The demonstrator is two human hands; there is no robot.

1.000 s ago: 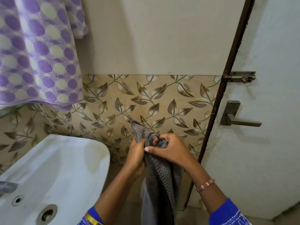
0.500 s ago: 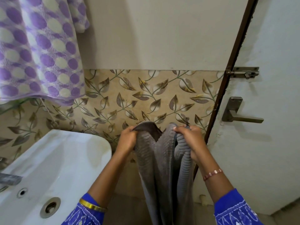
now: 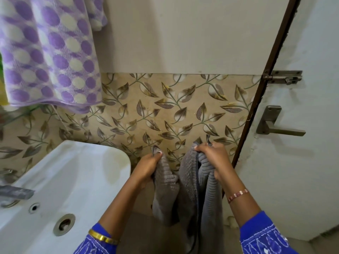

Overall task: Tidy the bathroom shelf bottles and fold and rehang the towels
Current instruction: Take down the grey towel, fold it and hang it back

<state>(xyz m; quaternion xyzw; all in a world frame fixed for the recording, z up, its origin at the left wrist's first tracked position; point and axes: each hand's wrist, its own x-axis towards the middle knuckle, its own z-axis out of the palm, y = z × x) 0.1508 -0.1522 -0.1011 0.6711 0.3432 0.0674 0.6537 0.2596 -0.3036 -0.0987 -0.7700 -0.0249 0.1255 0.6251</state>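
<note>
While both hands (image 3: 146, 165) (image 3: 213, 158) grip grey towel (image 3: 185, 189), sink (image 3: 77, 171) left, door (image 3: 302, 162) right, possibly shelf (image 3: 18, 114) beyond.

I see open air ahead up to the leaf-tiled wall (image 3: 165, 110); the sink (image 3: 73, 180) hems the left, the door (image 3: 302, 162) with its handle (image 3: 275, 128) the right.

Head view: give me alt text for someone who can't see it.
Both hands, left and right, grip the top edge of a grey towel hanging between them. A white sink is left, a purple-dotted towel hangs above.
</note>
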